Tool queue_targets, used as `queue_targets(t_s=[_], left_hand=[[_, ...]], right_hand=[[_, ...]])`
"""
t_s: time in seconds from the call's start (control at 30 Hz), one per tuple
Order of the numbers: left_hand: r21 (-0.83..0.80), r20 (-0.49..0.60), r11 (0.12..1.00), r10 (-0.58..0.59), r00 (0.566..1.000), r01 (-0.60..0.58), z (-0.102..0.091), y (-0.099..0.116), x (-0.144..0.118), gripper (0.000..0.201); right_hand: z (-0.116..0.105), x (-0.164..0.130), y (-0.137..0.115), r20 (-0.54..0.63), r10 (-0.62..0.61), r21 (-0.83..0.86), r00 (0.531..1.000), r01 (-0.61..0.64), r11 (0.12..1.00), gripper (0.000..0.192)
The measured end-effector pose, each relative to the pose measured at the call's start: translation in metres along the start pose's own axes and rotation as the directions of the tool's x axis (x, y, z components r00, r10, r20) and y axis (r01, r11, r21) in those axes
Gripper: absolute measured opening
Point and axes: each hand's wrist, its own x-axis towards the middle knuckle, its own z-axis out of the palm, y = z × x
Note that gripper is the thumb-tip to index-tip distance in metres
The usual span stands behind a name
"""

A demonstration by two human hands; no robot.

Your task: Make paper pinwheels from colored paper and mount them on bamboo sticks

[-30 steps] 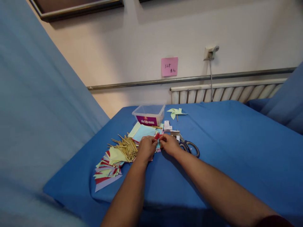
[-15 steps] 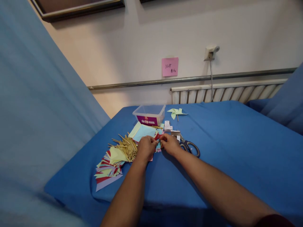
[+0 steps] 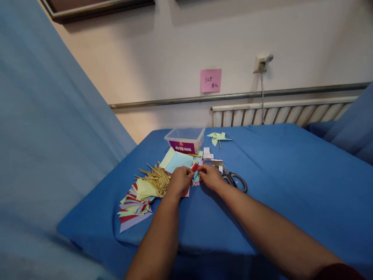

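A small piece of red paper [image 3: 195,167] is pinched between my two hands above the table. My left hand [image 3: 181,181] grips its left side, fingers closed. On the other side my right hand [image 3: 211,177] pinches it with thumb and fingertips. My fingers hide part of the paper, so its folds are hard to make out. Beneath and behind lie light blue paper sheets [image 3: 178,161]. To the left of my left hand is a heap of thin wooden sticks [image 3: 157,178]. Scissors [image 3: 237,182] with dark handles rest just right of my right hand.
Cut coloured paper pieces [image 3: 134,210] fan out at the left. A clear plastic box [image 3: 186,135], small white boxes [image 3: 208,155] and an open little box [image 3: 217,163] stand behind my hands. A pale green paper pinwheel [image 3: 218,137] lies at the back of the blue-covered table [image 3: 279,186].
More of the red paper shows between my fingertips, and my hands are slightly farther apart. The whole view has shifted a little; the other things stay in place.
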Motion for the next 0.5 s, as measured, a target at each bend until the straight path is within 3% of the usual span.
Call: queue_targets(t_s=[0.27, 0.5], left_hand=[[0.031, 0.001, 0.999, 0.025, 1.000, -0.025, -0.0008, 0.0023, -0.0003, 0.019], [0.004, -0.021, 1.000, 0.000, 1.000, 0.000, -0.0028, 0.0057, -0.0014, 0.017]], right_hand=[[-0.0026, -0.0015, -0.0041, 0.007, -0.009, -0.023, 1.000, 0.009, 1.000, 0.022], [-0.0075, -0.0013, -0.0082, -0.007, 0.053, -0.028, 0.999, -0.054, 0.998, 0.020]])
